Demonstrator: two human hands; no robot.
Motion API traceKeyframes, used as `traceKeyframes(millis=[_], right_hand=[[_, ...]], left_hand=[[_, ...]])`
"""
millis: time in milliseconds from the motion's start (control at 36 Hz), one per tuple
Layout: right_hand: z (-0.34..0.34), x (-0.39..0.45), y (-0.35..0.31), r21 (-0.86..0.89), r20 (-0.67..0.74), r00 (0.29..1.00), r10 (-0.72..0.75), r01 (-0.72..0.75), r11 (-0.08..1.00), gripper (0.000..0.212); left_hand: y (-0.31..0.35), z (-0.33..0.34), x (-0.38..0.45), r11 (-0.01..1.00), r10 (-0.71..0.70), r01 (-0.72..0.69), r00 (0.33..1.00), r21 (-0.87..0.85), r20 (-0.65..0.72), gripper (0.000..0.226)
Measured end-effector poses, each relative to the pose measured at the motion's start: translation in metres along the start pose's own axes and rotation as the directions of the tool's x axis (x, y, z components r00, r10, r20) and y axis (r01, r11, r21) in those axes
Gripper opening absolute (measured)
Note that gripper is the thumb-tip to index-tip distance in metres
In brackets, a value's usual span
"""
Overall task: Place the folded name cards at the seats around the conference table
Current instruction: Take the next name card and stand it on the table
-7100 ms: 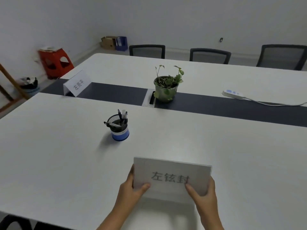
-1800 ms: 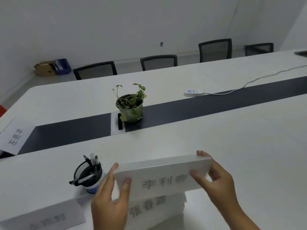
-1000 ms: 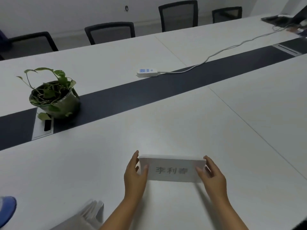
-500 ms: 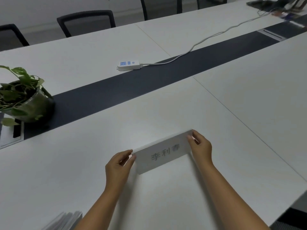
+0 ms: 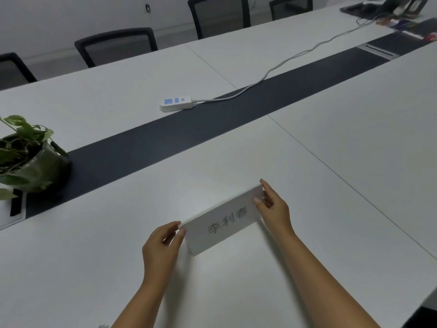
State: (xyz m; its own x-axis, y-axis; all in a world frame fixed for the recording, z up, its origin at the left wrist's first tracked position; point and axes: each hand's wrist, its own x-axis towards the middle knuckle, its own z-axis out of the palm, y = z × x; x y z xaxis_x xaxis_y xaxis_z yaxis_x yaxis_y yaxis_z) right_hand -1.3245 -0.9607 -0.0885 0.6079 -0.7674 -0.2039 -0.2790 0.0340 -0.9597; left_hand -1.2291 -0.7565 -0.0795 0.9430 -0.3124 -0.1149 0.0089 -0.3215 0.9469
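Note:
A white folded name card point(image 5: 224, 223) with grey printed characters stands tent-like on the white conference table point(image 5: 331, 162), its printed face toward me and slanted up to the right. My left hand point(image 5: 163, 247) pinches the card's left end between thumb and fingers. My right hand point(image 5: 273, 207) pinches its right end the same way. The card's lower edge rests on the table top. Only a corner of the remaining card stack point(image 5: 102, 325) shows at the bottom edge.
A potted plant point(image 5: 26, 159) sits at the left on the dark centre strip point(image 5: 189, 136). A white power strip point(image 5: 176, 103) with its cable lies beyond. Black chairs point(image 5: 115, 45) line the far side. The near table edge runs at the lower right.
Both hands carried the card forward and set it down on the table. In the last half second the view shifted slightly; the hands stay on the card's ends.

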Motion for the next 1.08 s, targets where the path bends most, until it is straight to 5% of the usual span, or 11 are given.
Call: traceKeyframes(millis=[444, 1083], right_hand=[[0.011, 0.028, -0.011, -0.227, -0.035, 0.993, -0.111, 0.100, 0.969, 0.047], [-0.002, 0.020, -0.005, -0.127, -0.107, 0.990, -0.094, 0.080, 0.989, 0.042]], left_hand=[[0.011, 0.005, 0.021, 0.997, -0.049, 0.050, 0.999, 0.057, -0.012, 0.014], [0.004, 0.010, 0.019, 0.996, -0.018, 0.020, 1.000, 0.089, -0.024, 0.016]])
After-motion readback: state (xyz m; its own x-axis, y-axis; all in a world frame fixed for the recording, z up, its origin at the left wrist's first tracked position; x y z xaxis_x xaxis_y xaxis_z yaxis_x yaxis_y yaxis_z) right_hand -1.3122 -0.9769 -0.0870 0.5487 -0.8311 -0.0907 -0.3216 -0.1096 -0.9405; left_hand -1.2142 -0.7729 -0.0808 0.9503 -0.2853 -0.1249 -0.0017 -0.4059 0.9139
